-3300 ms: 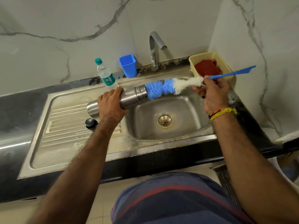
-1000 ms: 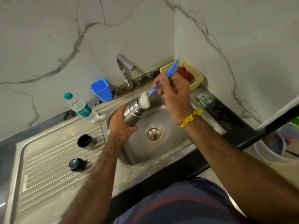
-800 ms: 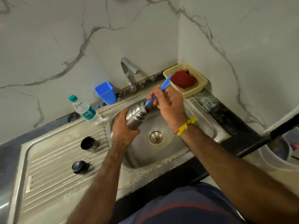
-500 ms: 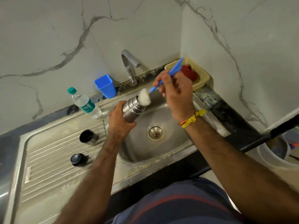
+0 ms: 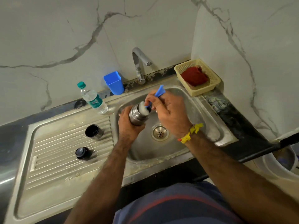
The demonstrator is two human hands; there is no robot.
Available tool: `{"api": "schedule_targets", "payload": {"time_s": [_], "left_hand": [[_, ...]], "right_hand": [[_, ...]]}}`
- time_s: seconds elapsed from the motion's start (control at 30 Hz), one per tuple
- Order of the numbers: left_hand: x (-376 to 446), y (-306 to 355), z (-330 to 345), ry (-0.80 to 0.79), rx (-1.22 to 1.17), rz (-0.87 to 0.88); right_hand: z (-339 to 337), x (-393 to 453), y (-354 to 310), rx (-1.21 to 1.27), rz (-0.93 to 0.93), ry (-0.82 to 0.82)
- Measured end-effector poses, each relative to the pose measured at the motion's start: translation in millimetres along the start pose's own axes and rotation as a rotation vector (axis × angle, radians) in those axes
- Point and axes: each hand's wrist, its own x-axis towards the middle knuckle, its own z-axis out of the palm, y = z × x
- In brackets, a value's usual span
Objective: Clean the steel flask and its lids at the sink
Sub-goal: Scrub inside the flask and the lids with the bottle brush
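Two hands work over the steel sink basin (image 5: 202,113) as I watch. My left hand (image 5: 127,125) wraps its grip round the lower body of the cylindrical steel flask (image 5: 137,114), holding it tilted above the basin's left side, mouth up and toward the right. My right hand (image 5: 168,112) pinches the blue plastic handle of the bottle brush (image 5: 159,92); its white bristles sit in the flask's mouth, just left of that grip. On the ribbed drainboard (image 5: 53,159) left of the basin stand the steel-walled cup lid (image 5: 93,131), nearer the basin, and the black round stopper lid (image 5: 82,153), toward the front edge, both apart from the hands.
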Motion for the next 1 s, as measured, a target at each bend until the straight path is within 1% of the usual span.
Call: {"api": "schedule_targets", "payload": {"time_s": [0.03,0.07,0.13,0.17,0.2,0.23,0.27,0.3,0.33,0.37,0.4,0.47,0.53,0.57,0.63,0.67,0.7,0.73,0.77,0.8,0.83,0.87,0.93,0.97,1.0], "left_hand": [[3,-3,-1,0.023,0.001,0.0],[6,-6,-1,0.045,0.017,0.004],[9,-7,2,0.063,0.099,0.043],[10,-7,4,0.071,0.138,0.067],[10,-9,5,0.078,0.153,0.081],[12,-10,4,0.063,0.14,0.068],[13,-10,3,0.018,0.108,0.035],[15,-10,2,-0.048,0.078,0.004],[17,-7,1,-0.117,0.065,0.002],[17,-2,3,-0.151,0.07,0.021],[17,4,6,-0.146,0.082,0.046],[17,11,13,-0.073,0.097,0.082],[20,11,14,-0.048,0.092,0.069],[22,9,14,-0.058,0.099,0.05],[23,8,14,-0.047,0.142,0.049],[23,9,14,-0.036,0.158,0.069],[21,10,16,-0.028,0.156,0.078],[20,8,17,-0.031,0.136,0.087],[20,7,17,-0.041,0.099,0.087],[21,6,14,-0.052,0.067,0.08],[23,5,11,-0.062,0.052,0.075],[25,5,8,-0.068,0.061,0.074],[26,5,5,-0.062,0.138,0.106],[26,5,4,-0.049,0.171,0.12],[25,6,4,-0.036,0.182,0.122]], "right_hand": [[-3,1,-1,0.009,-0.027,0.066],[-4,2,0,0.067,0.037,0.165],[4,4,0,0.273,0.356,0.444],[10,4,3,0.318,0.494,0.54],[14,4,4,0.319,0.566,0.553],[14,6,5,0.275,0.556,0.479],[10,6,5,0.182,0.462,0.319],[7,6,5,0.081,0.323,0.131],[5,4,7,0.003,0.201,-0.018],[4,1,12,-0.043,0.149,-0.076],[3,-4,15,-0.06,0.155,-0.029],[4,-11,17,-0.057,0.179,0.185],[2,-10,10,-0.061,0.172,0.292],[-1,-5,5,-0.019,0.191,0.357],[-3,5,1,0.156,0.295,0.513],[-2,7,3,0.193,0.35,0.54],[1,6,4,0.176,0.378,0.47],[3,3,4,0.135,0.365,0.348],[4,1,4,0.115,0.321,0.215],[3,-1,4,0.107,0.251,0.124],[-1,0,5,0.104,0.191,0.109],[-3,2,6,0.122,0.186,0.156],[-1,3,13,0.197,0.3,0.297],[2,2,16,0.203,0.346,0.317],[5,2,15,0.193,0.358,0.298]]}}
